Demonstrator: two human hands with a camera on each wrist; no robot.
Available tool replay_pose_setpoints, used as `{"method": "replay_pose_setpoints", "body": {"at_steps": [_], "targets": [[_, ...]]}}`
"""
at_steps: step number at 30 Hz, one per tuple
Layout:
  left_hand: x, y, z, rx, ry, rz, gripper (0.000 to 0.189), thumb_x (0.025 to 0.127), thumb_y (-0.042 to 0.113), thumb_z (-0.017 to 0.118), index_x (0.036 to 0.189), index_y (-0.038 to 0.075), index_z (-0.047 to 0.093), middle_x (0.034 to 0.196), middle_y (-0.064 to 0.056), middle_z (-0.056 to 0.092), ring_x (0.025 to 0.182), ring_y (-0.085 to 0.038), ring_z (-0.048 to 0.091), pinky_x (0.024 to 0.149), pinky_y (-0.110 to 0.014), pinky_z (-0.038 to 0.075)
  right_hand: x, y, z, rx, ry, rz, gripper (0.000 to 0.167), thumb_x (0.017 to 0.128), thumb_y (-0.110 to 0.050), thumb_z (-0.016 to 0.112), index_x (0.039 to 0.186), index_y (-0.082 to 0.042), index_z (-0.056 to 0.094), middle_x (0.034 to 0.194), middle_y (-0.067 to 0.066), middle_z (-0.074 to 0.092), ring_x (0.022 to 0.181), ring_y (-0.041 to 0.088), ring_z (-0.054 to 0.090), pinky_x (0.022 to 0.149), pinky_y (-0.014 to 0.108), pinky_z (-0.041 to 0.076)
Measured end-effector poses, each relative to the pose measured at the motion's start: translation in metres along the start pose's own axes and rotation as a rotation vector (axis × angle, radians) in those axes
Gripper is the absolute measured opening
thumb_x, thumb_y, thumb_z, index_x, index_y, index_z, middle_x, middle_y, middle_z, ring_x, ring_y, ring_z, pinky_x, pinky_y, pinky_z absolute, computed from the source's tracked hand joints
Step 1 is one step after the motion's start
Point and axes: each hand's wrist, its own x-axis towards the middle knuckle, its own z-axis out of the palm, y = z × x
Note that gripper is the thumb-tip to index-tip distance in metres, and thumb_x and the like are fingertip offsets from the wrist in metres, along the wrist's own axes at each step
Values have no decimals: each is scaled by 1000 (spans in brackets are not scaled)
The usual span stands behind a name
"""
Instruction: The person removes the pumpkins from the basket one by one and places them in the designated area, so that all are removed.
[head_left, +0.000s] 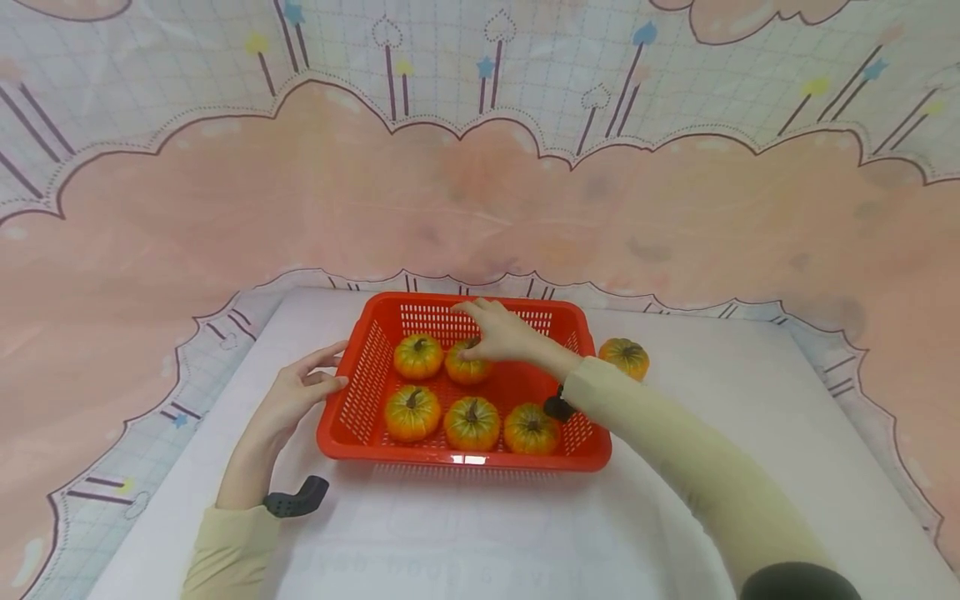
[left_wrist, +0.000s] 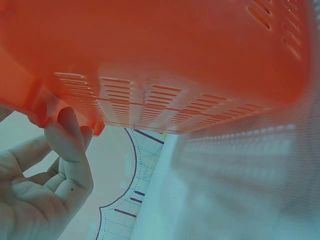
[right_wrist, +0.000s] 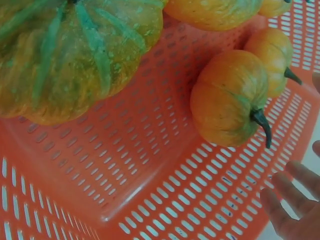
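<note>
A red plastic basket [head_left: 465, 459] with slotted walls stands on the table, holding several small orange pumpkins. My left hand [head_left: 288, 402] grips its left rim; in the left wrist view the fingers [left_wrist: 70, 145] bend against the rim. Over the basket's back row reaches my right hand [head_left: 510, 335], fingers spread, above the back middle pumpkin [head_left: 467, 368]. Another pumpkin [head_left: 417, 358] sits left of that one. Along the front lie a left pumpkin [head_left: 412, 415], a middle pumpkin [head_left: 472, 425] and a right pumpkin [head_left: 530, 431]. In the right wrist view, the right fingers [right_wrist: 292, 197] are apart from the pumpkins.
One more pumpkin [head_left: 624, 357] lies on the white table [head_left: 465, 542] outside the basket, by its right side and beyond the right forearm. A patterned cloth backdrop [head_left: 480, 208] rises behind the table.
</note>
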Motion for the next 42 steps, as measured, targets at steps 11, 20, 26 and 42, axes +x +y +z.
{"method": "replay_pose_setpoints", "body": {"at_steps": [11, 20, 26, 42], "targets": [[0, -2, -1, 7, 14, 9, 61, 94, 24, 59, 150, 16, 35, 137, -19, 45, 85, 0, 60, 86, -26, 48, 11, -1, 13, -50, -46, -19, 76, 81, -34, 74, 146, -18, 38, 145, 13, 43, 133, 32, 43, 108, 49, 38], [0, -2, -1, 15, 13, 7, 62, 94, 26, 59, 150, 16, 34, 137, -18, 45, 84, -2, 61, 90, -30, 48, 14, 0, 25, -6, -93, -18, 76, 80, -28, 74, 146, -17, 39, 148, 16, 39, 132, 31, 43, 106, 46, 41], [0, 0, -1, 18, 8, 5, 61, 95, 24, 58, 150, 16, 34, 136, -19, 45, 84, -1, 60, 90, -30, 47, 15, 0, 30, -21, -122, -4, 75, 81, -32, 74, 146, -18, 39, 151, 16, 35, 138, 35, 37, 109, 49, 37], [1, -2, 0, 14, 11, -1, 61, 94, 23, 58, 150, 16, 34, 136, -19, 45, 84, -1, 60, 90, -31, 48, 16, 3, 38, -70, -173, 2, 76, 79, -30, 77, 145, -18, 40, 149, 16, 38, 136, 35, 39, 108, 47, 39]]}}
